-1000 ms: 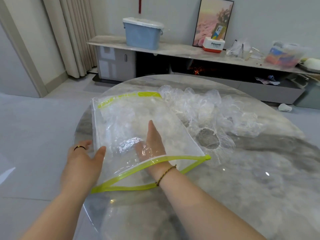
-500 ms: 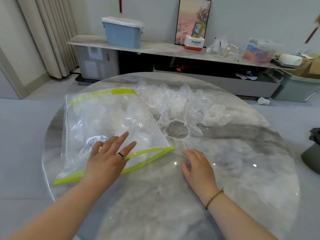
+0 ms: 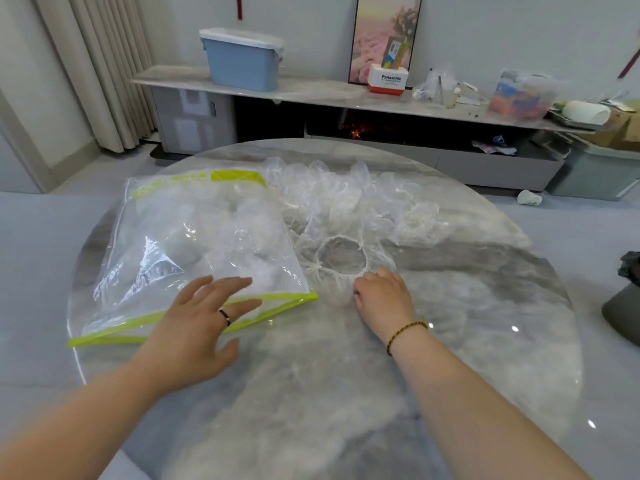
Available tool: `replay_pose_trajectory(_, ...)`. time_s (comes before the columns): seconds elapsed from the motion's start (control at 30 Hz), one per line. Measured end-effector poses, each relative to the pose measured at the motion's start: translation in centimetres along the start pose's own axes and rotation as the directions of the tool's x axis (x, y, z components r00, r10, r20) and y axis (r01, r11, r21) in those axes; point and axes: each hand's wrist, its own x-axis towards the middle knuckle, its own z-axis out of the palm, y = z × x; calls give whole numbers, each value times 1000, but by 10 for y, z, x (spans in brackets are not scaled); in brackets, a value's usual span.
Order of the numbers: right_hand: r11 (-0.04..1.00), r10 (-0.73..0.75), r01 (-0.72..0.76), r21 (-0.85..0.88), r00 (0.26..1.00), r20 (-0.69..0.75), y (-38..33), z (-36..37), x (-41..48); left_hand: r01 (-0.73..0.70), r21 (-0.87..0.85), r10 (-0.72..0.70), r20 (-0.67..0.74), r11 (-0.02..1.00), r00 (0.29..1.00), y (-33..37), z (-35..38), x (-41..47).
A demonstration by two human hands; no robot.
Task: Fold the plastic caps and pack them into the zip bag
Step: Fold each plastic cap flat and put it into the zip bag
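A clear zip bag (image 3: 180, 244) with yellow-green edges lies flat on the left half of the round marble table (image 3: 467, 341), with folded clear caps inside. Its open mouth faces me. My left hand (image 3: 197, 327), fingers spread and straight, hovers over or rests on the bag's near edge. To the bag's right lies a pile of clear plastic caps (image 3: 367, 209). The nearest cap (image 3: 341, 263) lies with its elastic ring opening up. My right hand (image 3: 382, 299) has its fingers curled at that cap's near rim, pinching the plastic.
Beyond the table runs a long low cabinet (image 3: 311, 95) carrying a blue lidded bin (image 3: 242, 60), a framed picture, a small white box and clutter. Curtains hang at far left. A dark object (image 3: 623, 299) stands at the right edge beside the table.
One second ago my right hand was inside the bag; it has come out and moved right to the nearest cap's rim. My left hand shifted from the bag's left side to its near edge.
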Motion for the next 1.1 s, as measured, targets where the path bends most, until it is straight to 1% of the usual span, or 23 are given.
replay_pose_trajectory(0.07,996,-60,54,-77,995,-76,-2,-1,-6,-49,-24,49,16,999,999,19,7,6)
replay_pose_trajectory(0.1,995,-81,72,-74,989,-125,-1,3,-10,-65,-46,66,17,997,998,26,11,9)
replay_pose_trajectory(0.2,981,-152,174,86,965,-214,-2,7,-40,-100,-122,105,40,988,994,49,19,16)
replay_pose_trajectory(0.23,963,-171,208,171,962,-211,-4,9,-52,-127,-127,133,41,984,990,55,23,16)
replay_pose_trajectory(0.3,926,-194,240,292,964,-181,-4,6,-70,-174,-121,184,74,977,980,67,33,16)
replay_pose_trajectory(0.33,904,-205,239,355,970,-131,-5,0,-78,-191,-118,202,90,974,975,72,37,16)
replay_pose_trajectory(0.4,852,-206,175,494,978,9,-5,-10,-90,-223,-128,235,90,966,968,75,43,18)
replay_pose_trajectory(0.47,820,-247,172,546,967,66,0,-6,-105,-245,-156,265,116,957,957,77,43,22)
replay_pose_trajectory(0.53,798,-221,130,589,971,86,4,-5,-118,-243,-205,267,97,948,959,76,43,24)
replay_pose_trajectory(0.57,822,-220,153,548,974,57,6,-1,-125,-229,-221,255,99,948,962,75,43,25)
replay_pose_trajectory(0.63,900,-238,219,377,971,3,11,5,-131,-185,-286,225,114,940,968,74,42,24)
replay_pose_trajectory(0.67,927,-230,232,293,972,-42,12,6,-131,-182,-296,222,108,938,969,73,42,23)
replay_pose_trajectory(0.7,939,-214,229,255,973,-86,11,5,-127,-167,-312,212,116,935,970,73,40,23)
replay_pose_trajectory(0.73,942,-195,226,246,970,-144,9,4,-123,-119,-357,176,132,927,975,74,38,24)
replay_pose_trajectory(0.8,932,-175,228,282,964,-201,10,6,-117,117,-504,-20,193,856,981,74,36,26)
replay_pose_trajectory(0.83,923,-148,206,324,970,-194,11,6,-115,267,-549,-103,312,792,945,75,38,25)
replay_pose_trajectory(0.9,881,-8,74,467,990,-140,13,1,-114,410,-651,-197,377,639,905,77,39,27)
replay_pose_trajectory(0.93,828,94,-28,559,992,-89,15,-3,-113,464,-679,-263,384,569,885,78,39,28)
replay_pose_trajectory(0.97,751,169,-132,647,986,4,15,-6,-111,505,-683,-329,384,528,863,79,38,29)
replay_pose_trajectory(1.0,648,226,-226,728,969,100,15,-7,-110,543,-674,-384,390,500,837,79,38,31)
replay_pose_trajectory(1.03,544,267,-299,784,947,177,15,-8,-107,573,-654,-429,390,494,815,81,37,33)
replay_pose_trajectory(1.07,474,297,-354,806,926,232,15,-8,-104,602,-626,-465,394,495,793,83,37,35)
replay_pose_trajectory(1.1,437,317,-398,807,908,276,13,-8,-101,620,-580,-479,400,528,782,86,36,37)
